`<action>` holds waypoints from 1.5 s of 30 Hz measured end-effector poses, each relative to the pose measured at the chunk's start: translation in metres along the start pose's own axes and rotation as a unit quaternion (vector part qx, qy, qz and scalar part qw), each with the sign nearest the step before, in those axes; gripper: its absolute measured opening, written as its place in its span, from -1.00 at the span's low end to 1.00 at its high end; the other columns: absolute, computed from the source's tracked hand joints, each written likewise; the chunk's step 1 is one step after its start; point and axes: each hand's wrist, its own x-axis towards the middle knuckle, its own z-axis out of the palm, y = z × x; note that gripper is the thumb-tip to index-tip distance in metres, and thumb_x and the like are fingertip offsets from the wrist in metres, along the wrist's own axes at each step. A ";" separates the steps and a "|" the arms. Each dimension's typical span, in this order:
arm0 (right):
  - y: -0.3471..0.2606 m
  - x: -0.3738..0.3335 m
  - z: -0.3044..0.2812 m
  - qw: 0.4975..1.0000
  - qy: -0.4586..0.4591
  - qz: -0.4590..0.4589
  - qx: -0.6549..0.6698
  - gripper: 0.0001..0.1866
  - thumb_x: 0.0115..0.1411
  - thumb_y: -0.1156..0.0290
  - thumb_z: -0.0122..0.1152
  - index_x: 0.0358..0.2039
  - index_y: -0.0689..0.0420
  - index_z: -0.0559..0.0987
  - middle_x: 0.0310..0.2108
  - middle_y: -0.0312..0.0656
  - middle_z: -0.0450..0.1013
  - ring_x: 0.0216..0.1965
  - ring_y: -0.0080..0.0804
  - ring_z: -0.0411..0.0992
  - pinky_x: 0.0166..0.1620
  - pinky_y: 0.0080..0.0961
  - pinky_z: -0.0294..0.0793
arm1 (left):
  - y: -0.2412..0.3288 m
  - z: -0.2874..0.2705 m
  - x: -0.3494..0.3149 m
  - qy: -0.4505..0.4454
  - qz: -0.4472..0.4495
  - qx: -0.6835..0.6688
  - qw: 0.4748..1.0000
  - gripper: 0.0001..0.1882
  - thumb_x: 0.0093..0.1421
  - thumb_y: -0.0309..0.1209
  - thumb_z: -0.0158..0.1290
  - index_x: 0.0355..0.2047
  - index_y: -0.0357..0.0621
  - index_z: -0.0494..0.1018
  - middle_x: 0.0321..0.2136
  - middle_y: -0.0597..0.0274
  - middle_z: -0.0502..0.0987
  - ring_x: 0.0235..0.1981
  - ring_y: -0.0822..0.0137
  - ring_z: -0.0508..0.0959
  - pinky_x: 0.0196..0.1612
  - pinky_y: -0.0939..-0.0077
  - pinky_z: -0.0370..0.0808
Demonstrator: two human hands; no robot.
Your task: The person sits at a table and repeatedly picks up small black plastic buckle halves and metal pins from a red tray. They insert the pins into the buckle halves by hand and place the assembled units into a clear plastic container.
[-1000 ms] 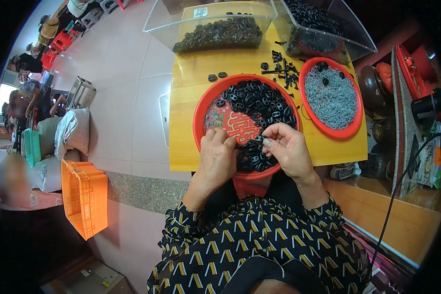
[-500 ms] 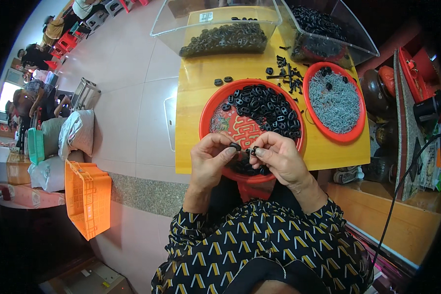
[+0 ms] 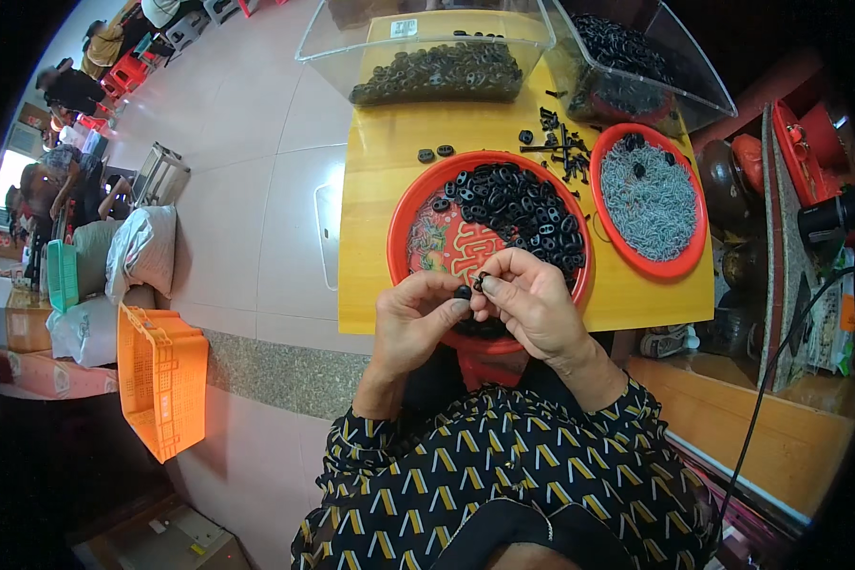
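My left hand (image 3: 416,318) pinches a small black oval piece (image 3: 463,293) between thumb and forefinger. Close against it, my right hand (image 3: 532,299) has its thumb and fingertips closed on another small black piece (image 3: 483,281), whose exact kind is too small to make out. Both hands are over the near part of a round red tray (image 3: 397,223). Many black oval two-hole pieces (image 3: 532,209) are heaped along that tray's far and right side, and more lie under my hands, partly hidden. The tray's patterned bottom shows at the left.
A red tray (image 3: 697,242) of small silvery pieces (image 3: 648,204) stands right on the yellow table (image 3: 366,247). Black screw-like parts (image 3: 565,147) lie behind. Two clear bins (image 3: 437,57) of black pieces stand at the back. An orange crate (image 3: 166,385) is on the floor left; people are far left.
My hands have come closer together and a little toward me, bringing the two black pieces nearly into contact. The view has shifted slightly.
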 end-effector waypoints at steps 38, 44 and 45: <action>-0.013 -0.009 0.003 0.963 0.032 -0.032 -0.265 -0.94 0.02 0.62 0.05 -0.46 0.24 0.38 -0.61 -0.42 0.30 -0.60 -0.79 0.26 -0.56 -0.83 0.24 | -0.004 -0.004 -0.003 -0.051 0.017 -0.056 0.997 -0.70 0.05 -0.65 -0.02 -0.16 -0.34 0.34 -0.37 0.18 0.47 -0.34 0.45 0.47 -0.25 0.59 0.44; -0.012 -0.010 0.001 0.955 0.036 -0.042 -0.291 -0.94 0.02 0.63 0.05 -0.46 0.23 0.39 -0.60 -0.44 0.29 -0.58 -0.82 0.24 -0.55 -0.84 0.21 | 0.001 -0.001 -0.004 -0.041 0.015 -0.007 0.999 -0.71 0.05 -0.67 -0.03 -0.17 -0.34 0.36 -0.37 0.22 0.46 -0.32 0.49 0.45 -0.22 0.63 0.41; -0.011 -0.010 0.001 0.953 0.035 -0.047 -0.297 -0.94 0.02 0.62 0.06 -0.46 0.23 0.39 -0.60 -0.45 0.29 -0.58 -0.82 0.23 -0.55 -0.84 0.21 | 0.001 0.000 -0.004 -0.039 0.014 0.004 0.999 -0.71 0.05 -0.67 -0.02 -0.17 -0.34 0.36 -0.37 0.23 0.46 -0.31 0.49 0.45 -0.22 0.64 0.41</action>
